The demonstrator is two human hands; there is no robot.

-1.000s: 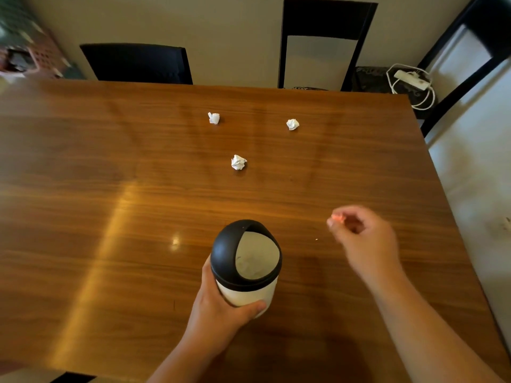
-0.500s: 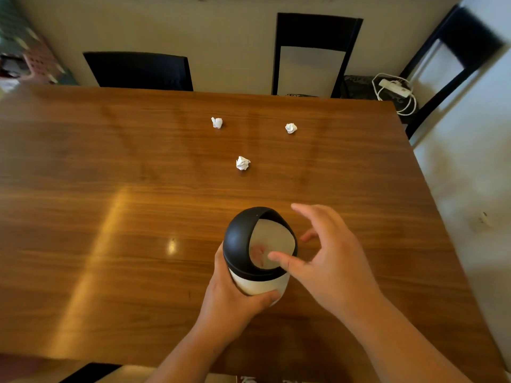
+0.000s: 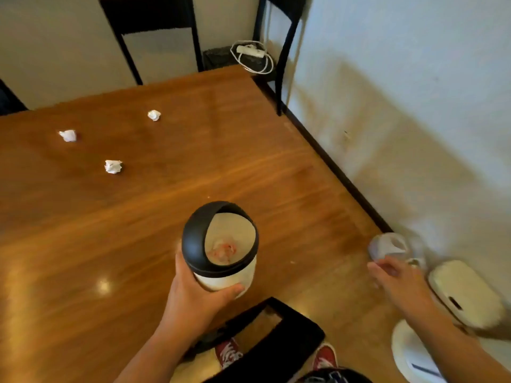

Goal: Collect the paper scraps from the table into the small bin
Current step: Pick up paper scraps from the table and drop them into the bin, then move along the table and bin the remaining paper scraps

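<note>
My left hand [image 3: 193,302] is wrapped around the white body of the small bin [image 3: 224,280], which stands upright on the wooden table [image 3: 249,161] near its front edge. The bin's black domed lid has its mouth open, and a pink crumpled scrap [image 3: 222,251] lies inside. Three white crumpled paper scraps lie far left on the table: one at the back [image 3: 154,115], one at the far left [image 3: 68,135], one nearer [image 3: 112,166]. My right hand [image 3: 395,275] hovers at the table's right edge, blurred, fingers loosely apart, nothing visible in it.
Black chairs stand at the far side [image 3: 154,17] and the far right corner [image 3: 284,51]; another chair back [image 3: 276,335] is below the bin. A white power strip [image 3: 250,51] lies on the floor. White objects [image 3: 464,294] sit on the floor at right, close to the wall.
My right hand carried the pink scrap to the bin, dropped it in, then swung away to the right edge of the table. The view turned right; my left hand kept holding the bin.
</note>
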